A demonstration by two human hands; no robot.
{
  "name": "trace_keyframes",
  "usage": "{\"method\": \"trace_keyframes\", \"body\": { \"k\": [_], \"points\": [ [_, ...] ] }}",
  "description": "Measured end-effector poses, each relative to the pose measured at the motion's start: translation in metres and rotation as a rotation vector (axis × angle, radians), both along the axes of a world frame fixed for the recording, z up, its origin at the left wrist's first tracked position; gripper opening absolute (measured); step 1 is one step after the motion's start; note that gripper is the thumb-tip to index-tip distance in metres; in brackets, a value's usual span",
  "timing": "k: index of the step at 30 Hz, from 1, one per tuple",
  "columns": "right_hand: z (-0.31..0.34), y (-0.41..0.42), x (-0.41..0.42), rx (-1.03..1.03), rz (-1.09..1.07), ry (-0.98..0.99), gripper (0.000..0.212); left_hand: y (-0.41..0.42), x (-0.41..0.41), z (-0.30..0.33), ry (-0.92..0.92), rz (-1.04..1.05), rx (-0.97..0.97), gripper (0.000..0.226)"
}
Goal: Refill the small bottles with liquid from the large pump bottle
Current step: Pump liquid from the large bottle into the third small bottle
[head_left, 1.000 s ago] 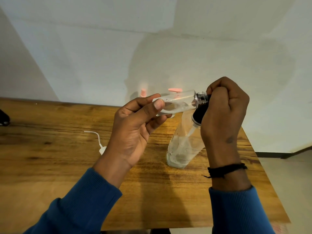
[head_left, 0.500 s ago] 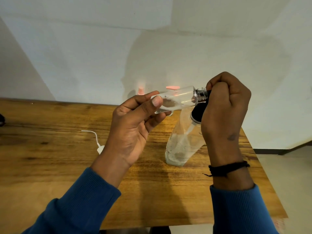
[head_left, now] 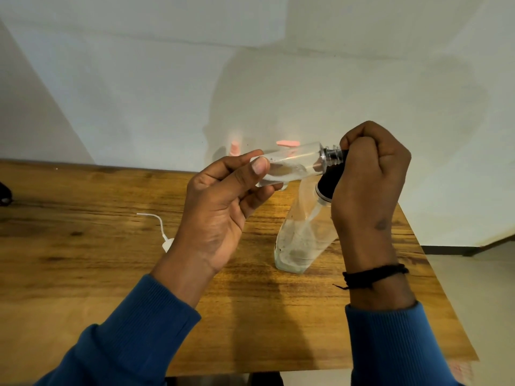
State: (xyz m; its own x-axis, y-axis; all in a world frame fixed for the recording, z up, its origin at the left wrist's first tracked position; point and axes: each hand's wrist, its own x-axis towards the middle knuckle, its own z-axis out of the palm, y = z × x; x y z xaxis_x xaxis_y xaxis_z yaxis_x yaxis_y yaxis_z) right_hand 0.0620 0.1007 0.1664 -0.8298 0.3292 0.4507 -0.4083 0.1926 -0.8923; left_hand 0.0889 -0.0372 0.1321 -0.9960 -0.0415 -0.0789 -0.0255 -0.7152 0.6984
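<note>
I see the left hand [head_left: 223, 207] pinching the small bottle [head_left: 289, 164] held sideways above the bench [head_left: 83, 260]. Right hand [head_left: 367, 179] is fisted around the pump head of the large pump bottle [head_left: 301, 240], which stands tilted.

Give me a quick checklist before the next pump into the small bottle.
1. Small bottle held by left hand: ok, pinched near its base, lying almost level.
2. Right hand grip on the pump head: ok, fist closed over it.
3. Small bottle's neck at the nozzle: cannot tell, the fist hides the nozzle.
4. Large pump bottle steady on the table: not ok, tilted.
5. Liquid left in the large pump bottle: ok, a shallow pool at the bottom.
</note>
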Motion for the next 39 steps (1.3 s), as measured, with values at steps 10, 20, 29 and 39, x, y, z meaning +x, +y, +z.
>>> {"method": "trace_keyframes", "body": {
  "k": [10, 20, 29, 39],
  "points": [
    [0.0001, 0.0005, -0.0005, 0.006, -0.019, 0.016, 0.027, 0.0014, 0.0004, 0.0016, -0.002, -0.002, -0.002, 0.022],
    [0.0015, -0.0001, 0.0007, 0.021, -0.025, 0.009, 0.026, 0.0013, 0.0001, 0.0011, -0.006, -0.004, 0.002, 0.022],
    [0.0029, 0.0016, 0.0002, 0.076, -0.04, 0.02, 0.025, 0.0014, 0.0001, 0.0021, -0.004, -0.008, 0.015, 0.022],
    [0.004, 0.0018, 0.0009, 0.088, -0.05, 0.013, 0.025, 0.0008, 0.0005, 0.0021, -0.007, -0.008, 0.02, 0.022]
  ]
}}
